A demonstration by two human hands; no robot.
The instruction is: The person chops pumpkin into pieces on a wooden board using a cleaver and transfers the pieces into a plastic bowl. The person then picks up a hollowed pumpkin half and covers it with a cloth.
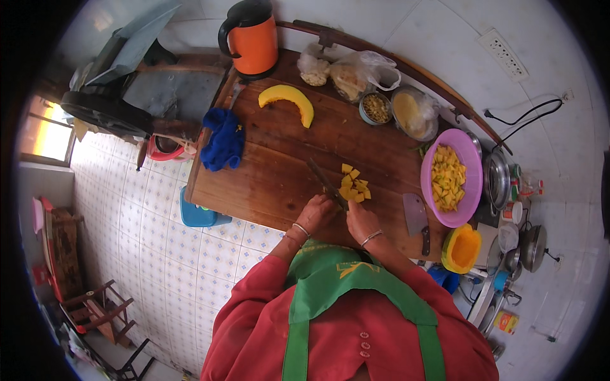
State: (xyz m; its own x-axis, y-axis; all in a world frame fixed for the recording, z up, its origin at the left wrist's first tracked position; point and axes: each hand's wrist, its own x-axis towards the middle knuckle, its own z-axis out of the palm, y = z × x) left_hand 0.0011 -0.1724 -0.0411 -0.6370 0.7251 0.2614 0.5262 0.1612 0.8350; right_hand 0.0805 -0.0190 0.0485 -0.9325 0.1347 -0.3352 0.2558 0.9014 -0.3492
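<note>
My right hand (361, 220) is closed on the handle of a long kitchen knife (327, 180), whose blade points up and left over the wooden table. Beside the blade, my left hand (318, 213) has its fingers bent near the table's front edge; whatever lies under them is hidden. Cut pumpkin pieces (353, 185) lie in a small heap just right of the blade. Farther back rests a curved pumpkin slice (291, 98). To the right, a pink plastic basin (472, 190) holds many pumpkin chunks, and a hollowed pumpkin half (463, 248) sits below it at the table's corner.
A cleaver (416, 216) lies right of my right hand. A blue cloth (222, 140) is at the table's left side. Along the back stand an orange kettle (253, 43), plastic bags of food (353, 76), a small bowl (375, 108) and a covered bowl (413, 112).
</note>
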